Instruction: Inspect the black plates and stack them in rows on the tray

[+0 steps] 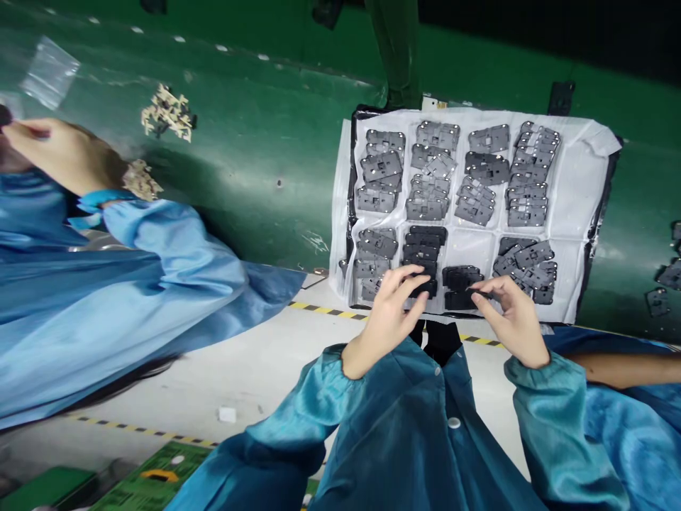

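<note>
My left hand [394, 309] hovers at the near edge of the tray, its thumb and fingers apart with nothing visible between them. Beneath its fingertips lies a stack of black flat plastic parts [424, 241], partly covered by the hand. My right hand [508, 309] pinches a small black plastic part [483, 294] between thumb and fingers, seen nearly edge-on. Just left of it, a short pile of black parts [462, 278] sits in a near compartment. The white-lined tray [577, 191] is divided into compartments, most with overlapping dark grey plates [428, 199].
Left, a co-worker's hand [69, 152] reaches over the green bench [255, 156], near piles of beige parts [169, 113] and a clear plastic bag [50, 71]. Another person's forearm [633, 370] is close on my right. More black parts [658, 301] lie at the right edge.
</note>
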`<state>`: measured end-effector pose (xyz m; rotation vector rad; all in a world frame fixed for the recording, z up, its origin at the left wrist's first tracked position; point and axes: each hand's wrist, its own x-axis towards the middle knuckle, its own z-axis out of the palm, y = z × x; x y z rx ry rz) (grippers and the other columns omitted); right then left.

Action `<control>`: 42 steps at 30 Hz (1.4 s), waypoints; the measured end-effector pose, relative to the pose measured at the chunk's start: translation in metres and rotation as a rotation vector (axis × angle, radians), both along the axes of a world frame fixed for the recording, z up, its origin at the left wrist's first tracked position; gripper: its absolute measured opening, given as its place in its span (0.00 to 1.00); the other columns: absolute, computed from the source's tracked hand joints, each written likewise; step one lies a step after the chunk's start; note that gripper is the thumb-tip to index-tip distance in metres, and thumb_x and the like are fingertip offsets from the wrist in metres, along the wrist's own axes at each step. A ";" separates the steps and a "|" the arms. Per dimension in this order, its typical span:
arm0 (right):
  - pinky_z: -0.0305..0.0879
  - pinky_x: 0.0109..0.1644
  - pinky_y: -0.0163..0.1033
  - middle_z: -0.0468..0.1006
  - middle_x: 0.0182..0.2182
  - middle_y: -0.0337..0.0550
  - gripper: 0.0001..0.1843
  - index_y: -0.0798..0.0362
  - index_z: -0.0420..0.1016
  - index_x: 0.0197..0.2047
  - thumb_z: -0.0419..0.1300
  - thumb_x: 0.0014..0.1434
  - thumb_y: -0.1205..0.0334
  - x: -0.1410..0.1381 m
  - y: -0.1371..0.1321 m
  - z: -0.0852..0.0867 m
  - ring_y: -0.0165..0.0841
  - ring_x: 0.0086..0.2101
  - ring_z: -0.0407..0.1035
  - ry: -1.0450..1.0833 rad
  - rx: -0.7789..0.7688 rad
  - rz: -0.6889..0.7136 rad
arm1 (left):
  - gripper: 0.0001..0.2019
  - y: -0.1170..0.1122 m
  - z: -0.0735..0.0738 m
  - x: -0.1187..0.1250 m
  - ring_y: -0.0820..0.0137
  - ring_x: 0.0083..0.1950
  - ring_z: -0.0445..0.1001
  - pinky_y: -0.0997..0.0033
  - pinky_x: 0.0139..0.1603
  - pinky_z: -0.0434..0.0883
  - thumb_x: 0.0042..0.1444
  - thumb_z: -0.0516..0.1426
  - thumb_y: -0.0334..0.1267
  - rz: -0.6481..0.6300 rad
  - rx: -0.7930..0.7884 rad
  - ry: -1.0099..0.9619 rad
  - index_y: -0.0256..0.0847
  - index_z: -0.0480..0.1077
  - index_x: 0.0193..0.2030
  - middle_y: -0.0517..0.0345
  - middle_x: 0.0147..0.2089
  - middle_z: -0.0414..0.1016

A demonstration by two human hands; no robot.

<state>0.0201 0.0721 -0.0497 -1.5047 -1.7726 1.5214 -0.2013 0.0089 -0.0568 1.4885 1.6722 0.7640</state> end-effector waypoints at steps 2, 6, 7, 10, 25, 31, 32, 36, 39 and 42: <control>0.69 0.48 0.42 0.79 0.39 0.41 0.05 0.48 0.72 0.43 0.59 0.63 0.61 -0.011 0.007 0.014 0.35 0.41 0.74 0.036 -0.022 0.102 | 0.18 0.008 0.009 0.009 0.69 0.43 0.75 0.64 0.47 0.75 0.61 0.58 0.36 0.000 -0.099 -0.239 0.41 0.69 0.58 0.48 0.51 0.74; 0.69 0.53 0.43 0.78 0.45 0.43 0.16 0.46 0.71 0.53 0.59 0.62 0.63 -0.032 0.015 0.026 0.35 0.45 0.74 0.069 0.019 0.164 | 0.15 0.020 0.018 0.021 0.74 0.29 0.76 0.73 0.34 0.76 0.61 0.58 0.40 0.159 -0.272 -0.582 0.37 0.72 0.53 0.56 0.33 0.77; 0.69 0.54 0.44 0.77 0.45 0.44 0.20 0.46 0.68 0.57 0.59 0.61 0.63 -0.036 0.015 0.025 0.35 0.46 0.73 0.082 0.021 0.095 | 0.14 0.022 0.019 0.022 0.74 0.27 0.76 0.74 0.32 0.76 0.61 0.58 0.40 0.229 -0.297 -0.631 0.36 0.74 0.50 0.57 0.30 0.77; 0.70 0.53 0.44 0.77 0.44 0.45 0.27 0.48 0.63 0.60 0.63 0.58 0.61 -0.040 0.011 0.022 0.35 0.45 0.74 0.141 -0.048 -0.150 | 0.13 0.025 0.022 0.025 0.73 0.25 0.77 0.73 0.30 0.77 0.57 0.61 0.40 0.424 -0.329 -0.718 0.35 0.75 0.46 0.60 0.25 0.77; 0.59 0.18 0.30 0.72 0.17 0.32 0.16 0.53 0.72 0.46 0.64 0.60 0.53 -0.049 0.002 0.037 0.25 0.14 0.63 0.267 -0.417 -0.263 | 0.09 0.030 0.038 0.037 0.81 0.15 0.65 0.79 0.15 0.64 0.54 0.61 0.41 0.695 -0.413 -0.938 0.38 0.73 0.39 0.66 0.25 0.69; 0.60 0.18 0.29 0.72 0.20 0.32 0.14 0.51 0.73 0.47 0.64 0.60 0.54 -0.055 -0.006 0.037 0.23 0.14 0.63 0.299 -0.422 -0.293 | 0.04 0.031 0.038 0.037 0.84 0.16 0.57 0.82 0.14 0.54 0.51 0.60 0.36 0.818 -0.387 -0.915 0.37 0.72 0.31 0.67 0.23 0.65; 0.60 0.18 0.29 0.73 0.21 0.32 0.14 0.51 0.73 0.47 0.63 0.61 0.54 -0.056 -0.008 0.036 0.23 0.14 0.63 0.313 -0.426 -0.307 | 0.03 0.031 0.038 0.036 0.84 0.17 0.58 0.82 0.15 0.54 0.51 0.60 0.35 0.832 -0.375 -0.904 0.37 0.72 0.30 0.66 0.24 0.66; 0.61 0.17 0.31 0.74 0.25 0.36 0.12 0.49 0.76 0.46 0.61 0.62 0.53 -0.063 -0.016 0.027 0.25 0.17 0.65 0.374 -0.451 -0.410 | 0.02 0.032 0.039 0.033 0.79 0.26 0.65 0.82 0.24 0.62 0.49 0.59 0.32 0.875 -0.275 -0.831 0.38 0.71 0.27 0.62 0.29 0.72; 0.60 0.17 0.31 0.74 0.27 0.37 0.11 0.49 0.77 0.43 0.60 0.62 0.53 -0.071 -0.021 0.020 0.25 0.18 0.66 0.377 -0.449 -0.473 | 0.02 0.028 0.037 0.029 0.76 0.30 0.69 0.79 0.29 0.65 0.50 0.59 0.32 0.838 -0.212 -0.790 0.39 0.71 0.28 0.60 0.32 0.74; 0.56 0.17 0.30 0.71 0.22 0.35 0.12 0.50 0.78 0.40 0.58 0.62 0.53 -0.073 -0.028 0.012 0.24 0.17 0.62 0.309 -0.421 -0.471 | 0.03 0.009 0.027 0.015 0.78 0.27 0.67 0.79 0.26 0.63 0.53 0.61 0.35 0.675 -0.285 -0.762 0.38 0.73 0.32 0.59 0.34 0.75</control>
